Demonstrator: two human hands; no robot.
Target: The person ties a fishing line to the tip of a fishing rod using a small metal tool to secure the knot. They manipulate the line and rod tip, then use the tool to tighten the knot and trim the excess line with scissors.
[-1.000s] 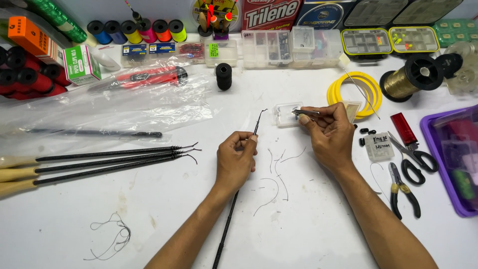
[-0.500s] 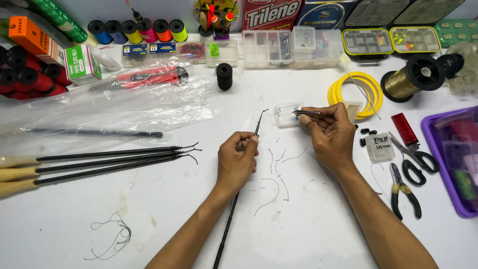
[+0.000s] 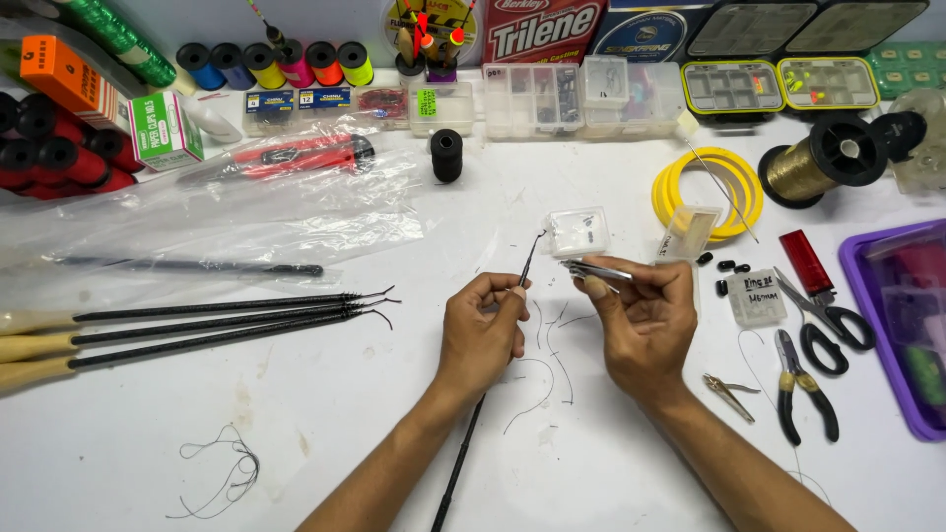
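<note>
My left hand (image 3: 483, 330) pinches a thin black rod (image 3: 527, 266) near its tip; the rod runs down under my forearm to the table's front edge. My right hand (image 3: 645, 320) holds small metal clippers (image 3: 591, 270), their jaws pointing left toward the rod tip. The two hands are a few centimetres apart over the white table (image 3: 374, 414). A small clear plastic box (image 3: 578, 232) lies just beyond the clipper jaws. Short cut pieces of dark line (image 3: 547, 369) lie on the table under the hands.
Three black rods with pale handles (image 3: 197, 325) lie at left beside a clear plastic bag (image 3: 227, 212). A yellow line coil (image 3: 708, 187), gold spool (image 3: 823, 163), scissors (image 3: 823, 315), pliers (image 3: 803, 384) and purple tray (image 3: 897, 325) sit right. Tackle boxes and spools line the back.
</note>
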